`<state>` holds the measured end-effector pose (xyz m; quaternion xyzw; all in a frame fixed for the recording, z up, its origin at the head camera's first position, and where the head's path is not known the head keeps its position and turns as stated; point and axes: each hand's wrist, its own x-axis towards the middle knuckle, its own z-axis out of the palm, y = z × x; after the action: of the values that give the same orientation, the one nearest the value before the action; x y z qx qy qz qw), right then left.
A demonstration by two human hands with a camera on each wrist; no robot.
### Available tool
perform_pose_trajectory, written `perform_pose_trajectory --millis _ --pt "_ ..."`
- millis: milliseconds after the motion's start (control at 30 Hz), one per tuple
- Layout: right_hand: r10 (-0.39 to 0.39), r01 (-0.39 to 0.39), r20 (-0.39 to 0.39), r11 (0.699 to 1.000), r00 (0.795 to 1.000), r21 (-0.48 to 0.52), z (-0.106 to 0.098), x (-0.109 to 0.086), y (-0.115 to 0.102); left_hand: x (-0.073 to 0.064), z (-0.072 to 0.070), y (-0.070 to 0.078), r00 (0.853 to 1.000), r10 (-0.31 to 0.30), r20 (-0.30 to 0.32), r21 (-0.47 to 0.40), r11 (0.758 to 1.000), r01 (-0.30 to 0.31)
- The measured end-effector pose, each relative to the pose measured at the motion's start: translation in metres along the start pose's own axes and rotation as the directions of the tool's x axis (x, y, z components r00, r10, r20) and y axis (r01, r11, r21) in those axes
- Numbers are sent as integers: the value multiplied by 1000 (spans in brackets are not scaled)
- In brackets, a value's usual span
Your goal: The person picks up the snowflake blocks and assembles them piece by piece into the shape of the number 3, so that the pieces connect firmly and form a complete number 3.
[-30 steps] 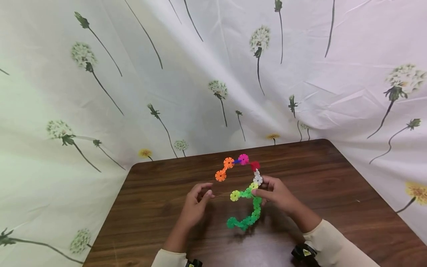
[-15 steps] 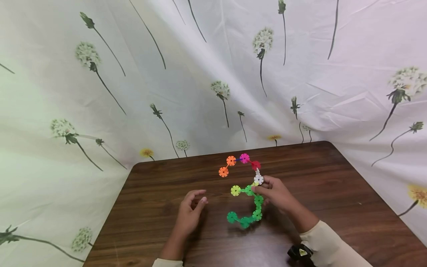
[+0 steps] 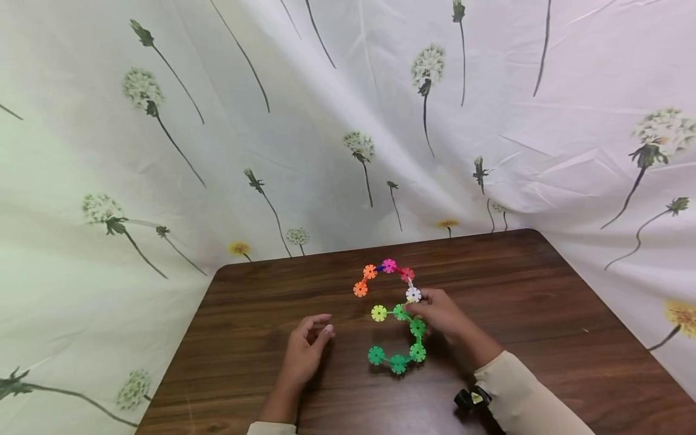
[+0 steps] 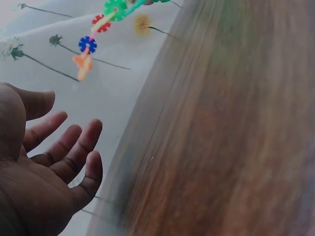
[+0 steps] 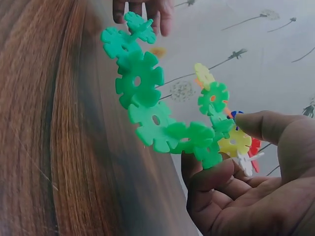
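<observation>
A chain of interlocking plastic flower discs (image 3: 417, 328) forms a shape like a figure 3. Its upper curve runs from orange through blue, pink and red to white; a yellow disc (image 3: 379, 313) ends the short middle arm, and green discs (image 5: 139, 80) make the lower curve. My right hand (image 3: 441, 314) pinches the chain at its middle right, near the white and green discs, with thumb and fingers. Part of the yellow disc there is hidden by the thumb. To the left, apart from the chain, my left hand (image 3: 307, 348) holds nothing, its fingers loosely bent.
A dark brown wooden table (image 3: 244, 320) lies beneath both hands. Behind it hangs a white cloth (image 3: 304, 151) printed with dandelions. A black strap device (image 3: 472, 399) sits at my right wrist, by the cream sleeve (image 3: 527, 393).
My right hand has shifted slightly left with the chain, whose discs now face the head camera more squarely. My left hand has drawn a little left and down, away from the chain.
</observation>
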<state>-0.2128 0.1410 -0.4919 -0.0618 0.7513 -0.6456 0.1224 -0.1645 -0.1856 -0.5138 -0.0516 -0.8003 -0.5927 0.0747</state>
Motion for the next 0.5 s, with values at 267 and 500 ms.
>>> perform_pose_trajectory --millis 267,500 --pt "53 -54 -18 998 998 -11 1 5 6 0 0 -3 999 40 9 -60 997 -40" --pt "117 -117 -75 993 990 -6 3 8 15 0 1 -3 998 60 28 -76 995 -58"
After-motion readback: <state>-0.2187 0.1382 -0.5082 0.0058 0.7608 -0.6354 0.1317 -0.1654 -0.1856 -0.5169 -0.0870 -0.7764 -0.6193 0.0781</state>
